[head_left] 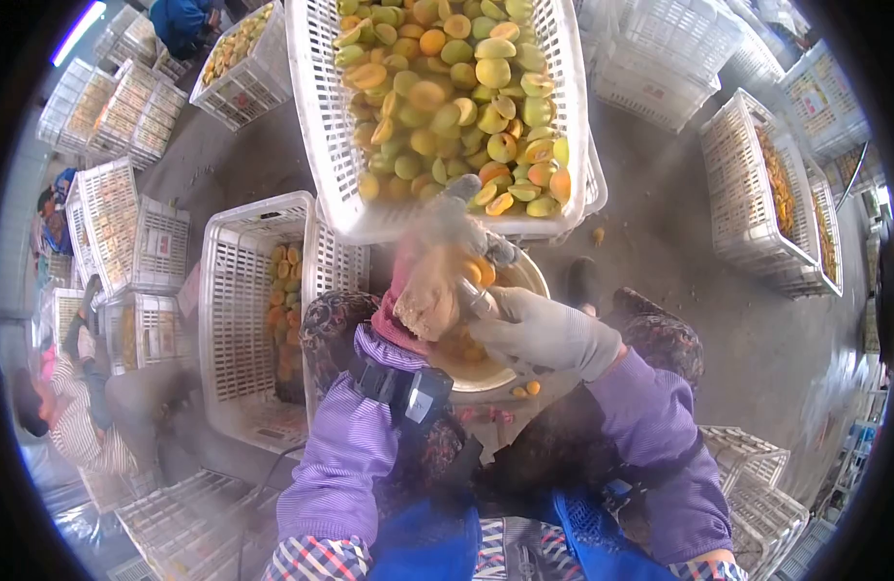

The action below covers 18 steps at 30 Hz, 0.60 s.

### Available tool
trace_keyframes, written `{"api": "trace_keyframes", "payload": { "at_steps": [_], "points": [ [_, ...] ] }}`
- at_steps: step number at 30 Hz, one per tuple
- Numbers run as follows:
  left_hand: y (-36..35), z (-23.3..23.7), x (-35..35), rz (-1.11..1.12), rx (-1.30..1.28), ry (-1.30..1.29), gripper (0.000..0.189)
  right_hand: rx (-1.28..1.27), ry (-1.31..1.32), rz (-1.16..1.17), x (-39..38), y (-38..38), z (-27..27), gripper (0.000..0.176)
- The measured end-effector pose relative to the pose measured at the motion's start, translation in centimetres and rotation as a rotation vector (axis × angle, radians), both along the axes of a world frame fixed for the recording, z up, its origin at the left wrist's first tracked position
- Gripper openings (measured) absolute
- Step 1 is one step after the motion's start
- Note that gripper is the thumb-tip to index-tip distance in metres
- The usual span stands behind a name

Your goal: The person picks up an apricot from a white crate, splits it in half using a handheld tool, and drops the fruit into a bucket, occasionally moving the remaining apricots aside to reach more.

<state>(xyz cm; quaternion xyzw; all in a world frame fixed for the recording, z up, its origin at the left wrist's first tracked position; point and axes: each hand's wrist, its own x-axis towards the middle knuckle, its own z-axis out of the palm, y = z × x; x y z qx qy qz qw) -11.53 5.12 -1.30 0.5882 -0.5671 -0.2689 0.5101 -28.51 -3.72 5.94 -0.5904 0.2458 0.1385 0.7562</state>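
Gloved hands meet over a pale round bowl (pixel 536 279) of orange fruit halves (pixel 458 347), near the middle of the scene. The left hand (pixel 427 302), in a beige and pink glove, is curled but motion-blurred, so whether it grips a fruit cannot be told. The right hand (pixel 545 334), in a grey glove, is clenched around a slim grey tool (pixel 474 295) pointing left. Just beyond stands a white plastic lattice crate (pixel 311 116) heaped with yellow-green and orange fruit (pixel 447 97).
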Motion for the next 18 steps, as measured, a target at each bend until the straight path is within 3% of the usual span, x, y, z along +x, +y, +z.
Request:
{"api": "trace_keyframes", "payload": {
  "at_steps": [5,6,7,8,9,11,12,13,15,16,18],
  "points": [
    [0.2,2.1,1.4,0.206,0.213,0.607,0.037,0.056,-0.058,0.033,-0.5,-0.3,1.0,0.026],
    [0.0,3.3,1.2,0.206,0.016,0.929,0.039,-0.162,0.022,0.115,-0.5,-0.3,0.4,0.025],
    [-0.3,4.6,1.1,0.178,-0.200,1.236,0.044,-0.596,-0.096,0.201,-1.1,0.1,-3.0,0.022],
    [0.6,6.8,2.0,0.244,-0.191,1.224,0.049,-1.032,-0.215,0.271,-2.1,0.7,-8.0,0.019],
    [2.0,7.6,3.4,0.396,-0.162,0.960,0.051,-1.132,-0.186,0.324,-2.1,1.0,-7.4,0.020],
    [4.9,9.1,5.5,0.590,-0.135,0.772,0.046,-1.333,-0.129,0.435,-2.3,1.6,-6.2,0.022],
    [6.7,8.3,8.2,0.564,0.023,-0.109,0.041,-1.280,0.022,0.490,-1.5,2.1,-4.6,0.024],
    [8.0,7.5,10.9,0.629,0.142,-0.128,0.041,-1.219,0.172,0.543,-1.1,2.4,-3.6,0.025],
    [8.9,7.7,13.7,0.757,0.380,-0.161,0.040,-1.267,0.150,0.555,-1.1,2.4,-2.8,0.026],
    [8.7,8.0,13.5,0.737,0.422,-0.657,0.041,-1.278,0.139,0.540,-1.0,2.4,-2.6,0.026],
    [5.9,8.5,12.0,0.590,0.390,-0.905,0.041,-1.297,0.110,0.493,-1.0,2.2,-2.2,0.025]
  ]
}}
